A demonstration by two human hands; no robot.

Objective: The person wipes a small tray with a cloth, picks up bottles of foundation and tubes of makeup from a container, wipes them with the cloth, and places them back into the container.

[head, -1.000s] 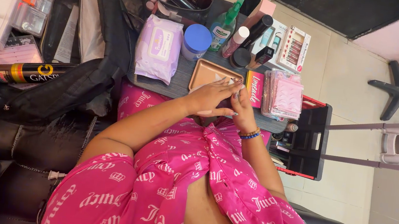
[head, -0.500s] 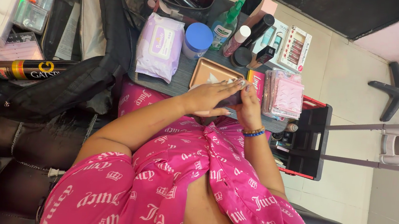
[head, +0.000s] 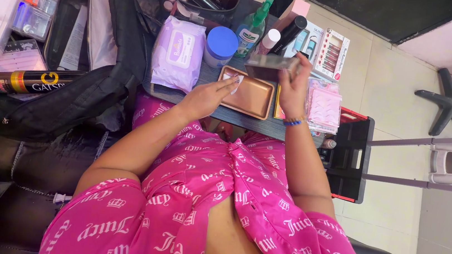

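Observation:
My right hand (head: pixel 292 89) holds a flat dark rectangular case (head: pixel 271 62) raised above the small table, level with the bottles. A beaded bracelet sits on that wrist. My left hand (head: pixel 206 96) reaches across the table edge, fingers stretched out, with its fingertips on a small white piece (head: pixel 235 79) in the corner of a copper-coloured tray (head: pixel 254 97). I cannot tell whether the fingers pinch the piece or only touch it. Both arms come out of pink patterned sleeves.
Behind the tray stand a purple wipes pack (head: pixel 177 53), a blue-lidded jar (head: pixel 220 45), a green spray bottle (head: pixel 251 28) and boxed cosmetics (head: pixel 331 53). Lash packs (head: pixel 323 105) lie right of it, a black crate (head: pixel 348 162) below. An open black bag with clear organiser boxes (head: pixel 20 4) and a spray can (head: pixel 29 81) lies left.
Both hands were together at the table's near edge. My right hand has since lifted away holding the dark case, and my left hand has moved onto the tray corner.

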